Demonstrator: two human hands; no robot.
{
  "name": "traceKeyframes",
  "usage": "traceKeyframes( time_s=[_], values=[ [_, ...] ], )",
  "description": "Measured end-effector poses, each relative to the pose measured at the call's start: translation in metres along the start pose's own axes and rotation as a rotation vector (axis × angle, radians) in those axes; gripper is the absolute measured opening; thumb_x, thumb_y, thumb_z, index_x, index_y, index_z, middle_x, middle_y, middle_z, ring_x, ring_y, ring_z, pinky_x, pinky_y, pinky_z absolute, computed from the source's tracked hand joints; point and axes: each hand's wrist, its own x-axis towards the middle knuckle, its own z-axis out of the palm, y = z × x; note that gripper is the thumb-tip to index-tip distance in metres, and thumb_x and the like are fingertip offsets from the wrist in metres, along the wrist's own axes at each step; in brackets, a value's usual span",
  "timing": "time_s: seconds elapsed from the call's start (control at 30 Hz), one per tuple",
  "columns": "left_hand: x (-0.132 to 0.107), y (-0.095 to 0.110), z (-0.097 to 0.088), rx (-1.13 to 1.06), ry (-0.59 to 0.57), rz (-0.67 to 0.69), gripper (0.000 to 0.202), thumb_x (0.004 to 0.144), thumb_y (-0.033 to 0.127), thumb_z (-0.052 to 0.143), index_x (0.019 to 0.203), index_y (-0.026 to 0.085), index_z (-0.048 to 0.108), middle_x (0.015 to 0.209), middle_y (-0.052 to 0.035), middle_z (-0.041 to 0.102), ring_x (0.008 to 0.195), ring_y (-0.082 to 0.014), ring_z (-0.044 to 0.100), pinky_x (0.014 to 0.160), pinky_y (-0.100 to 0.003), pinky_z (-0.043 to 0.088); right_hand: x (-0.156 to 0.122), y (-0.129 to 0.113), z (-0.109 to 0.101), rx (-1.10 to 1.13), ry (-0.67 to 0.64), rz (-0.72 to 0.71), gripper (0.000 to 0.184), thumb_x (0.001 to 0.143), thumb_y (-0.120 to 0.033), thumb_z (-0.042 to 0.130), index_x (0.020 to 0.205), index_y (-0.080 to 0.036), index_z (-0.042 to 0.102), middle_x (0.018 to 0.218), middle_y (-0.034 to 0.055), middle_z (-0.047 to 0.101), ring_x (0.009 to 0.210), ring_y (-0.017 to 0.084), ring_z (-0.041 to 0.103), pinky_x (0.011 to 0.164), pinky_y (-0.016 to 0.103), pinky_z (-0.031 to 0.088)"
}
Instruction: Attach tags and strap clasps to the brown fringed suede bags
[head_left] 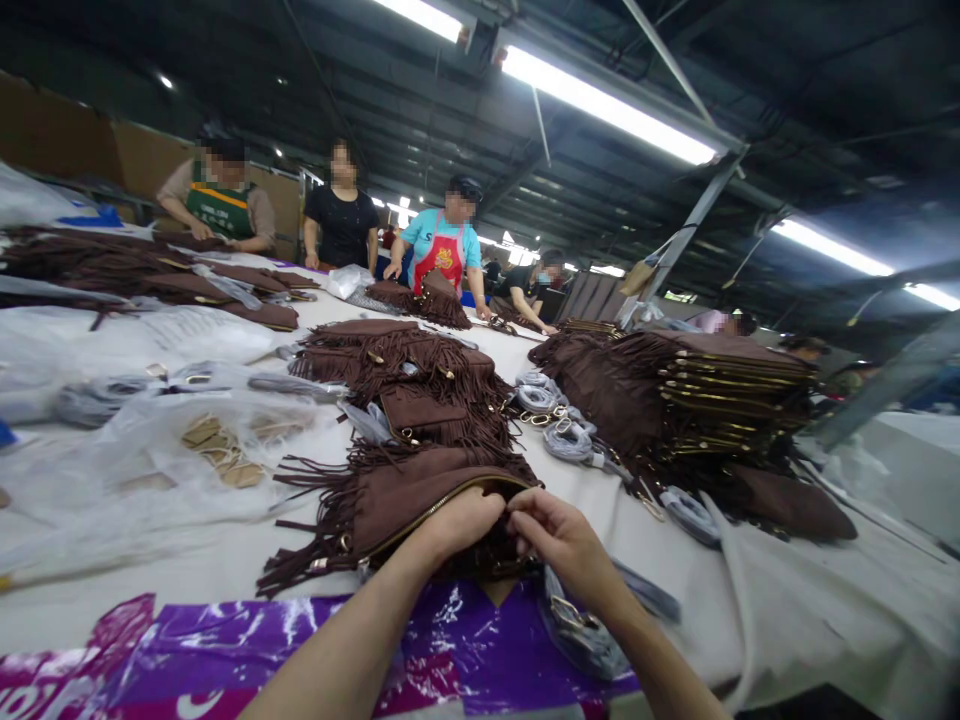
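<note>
A dark brown fringed handbag (420, 490) lies in front of me with its gold zipper (435, 508) undone. My left hand (469, 520) reaches into the mouth of the bag; its fingers are curled, and their tips are hidden inside. At the right end of the opening, my right hand (551, 525) pinches the bag's edge between thumb and fingers. The two hands almost meet there. Under the bag is a shiny purple plastic sheet (480, 630). Beside my right wrist lies a wrapped grey strap with a metal buckle (577, 625).
More fringed bags (405, 365) lie just beyond. A tall stack of bags (727, 390) stands at the right, near coiled wrapped straps (566, 435). Clear plastic bags (150, 450) holding tan tags (225, 450) cover the left. Several co-workers stand across the table (600, 510).
</note>
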Motion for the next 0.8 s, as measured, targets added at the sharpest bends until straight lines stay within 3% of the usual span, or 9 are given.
traceKeyframes(
  time_s=[0.07,0.13,0.23,0.33,0.5,0.8],
  values=[
    [0.000,-0.001,0.001,-0.165,0.013,-0.051,0.032,0.078,0.020,0.035,0.088,0.014,0.065,0.089,-0.0067,0.070,0.080,-0.0189,0.063,0.071,-0.026,0.050,0.000,0.003,0.004,0.488,0.050,0.087,0.025,0.081,-0.043,0.065,0.084,-0.019,0.057,0.064,-0.0035,0.058,0.043,0.007,0.040,0.041,0.018,0.027],
    [0.001,-0.005,0.003,-0.320,0.000,-0.101,0.028,0.075,0.021,0.035,0.078,0.013,0.062,0.071,-0.0050,0.064,0.061,-0.0155,0.056,0.054,-0.025,0.045,0.005,0.006,0.011,0.714,0.092,0.131,0.034,0.072,-0.047,0.075,0.080,-0.018,0.058,0.061,-0.0055,0.055,0.041,0.004,0.028,0.039,0.017,0.016],
    [0.002,-0.013,0.006,-0.514,-0.070,-0.116,0.019,0.069,0.021,0.040,0.067,0.014,0.058,0.058,-0.0008,0.053,0.050,-0.0112,0.046,0.048,-0.022,0.038,0.014,0.008,0.020,0.787,0.151,0.123,0.038,0.068,-0.050,0.078,0.076,-0.018,0.057,0.060,-0.0067,0.050,0.042,0.004,0.025,0.039,0.017,0.015],
    [0.002,-0.017,0.008,-0.679,-0.125,-0.045,0.011,0.065,0.022,0.051,0.068,0.014,0.058,0.065,0.0009,0.054,0.058,-0.0098,0.050,0.058,-0.021,0.044,0.020,0.008,0.020,0.890,0.199,0.120,0.043,0.066,-0.056,0.077,0.076,-0.019,0.058,0.060,-0.0062,0.049,0.043,0.005,0.028,0.039,0.017,0.019],
    [0.004,-0.019,0.012,-0.886,-0.202,0.054,0.031,0.051,0.017,0.068,0.082,0.014,0.063,0.079,-0.0010,0.061,0.071,-0.0127,0.056,0.069,-0.025,0.046,0.023,0.006,0.015,1.010,0.207,0.125,0.048,0.064,-0.062,0.077,0.075,-0.017,0.062,0.060,-0.0036,0.053,0.044,0.005,0.035,0.040,0.016,0.024],
    [0.005,-0.025,0.017,-0.796,-0.269,-0.029,0.025,0.053,0.028,0.073,0.071,0.013,0.065,0.066,0.0010,0.058,0.055,-0.0104,0.049,0.057,-0.026,0.040,0.027,0.005,0.022,1.019,0.181,0.106,0.051,0.066,-0.064,0.077,0.073,-0.015,0.067,0.059,-0.0007,0.058,0.045,0.006,0.043,0.040,0.016,0.031]
  ],
)
